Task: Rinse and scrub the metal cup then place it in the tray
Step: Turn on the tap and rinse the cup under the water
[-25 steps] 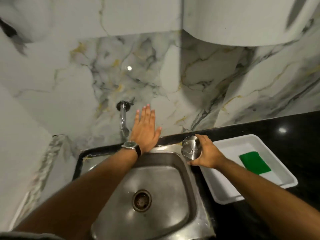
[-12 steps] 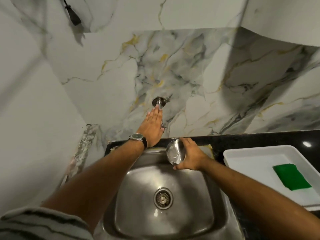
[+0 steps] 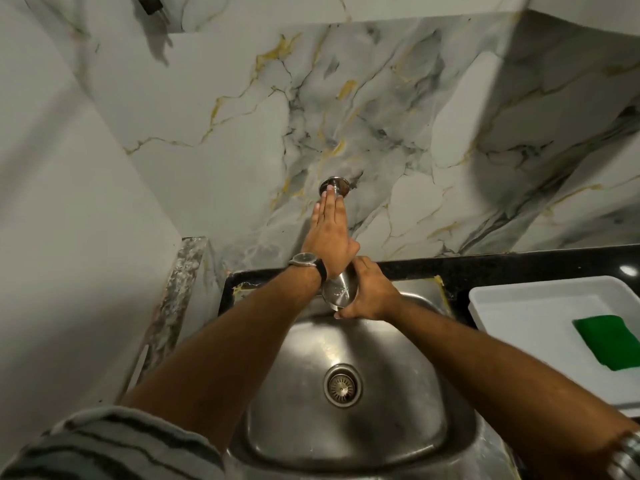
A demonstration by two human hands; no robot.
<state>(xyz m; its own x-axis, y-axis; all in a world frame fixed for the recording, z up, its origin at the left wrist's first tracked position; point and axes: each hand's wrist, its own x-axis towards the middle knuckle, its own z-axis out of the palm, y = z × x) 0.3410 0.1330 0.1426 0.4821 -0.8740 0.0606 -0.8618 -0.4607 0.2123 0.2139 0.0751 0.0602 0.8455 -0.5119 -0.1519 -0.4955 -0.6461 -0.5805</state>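
The metal cup is held over the back edge of the steel sink, tilted on its side, with the right hand wrapped around it. The left hand is flat, fingers straight and together, reaching up over the wall tap. On the black tabletop to the right sits the white tray holding a green sponge.
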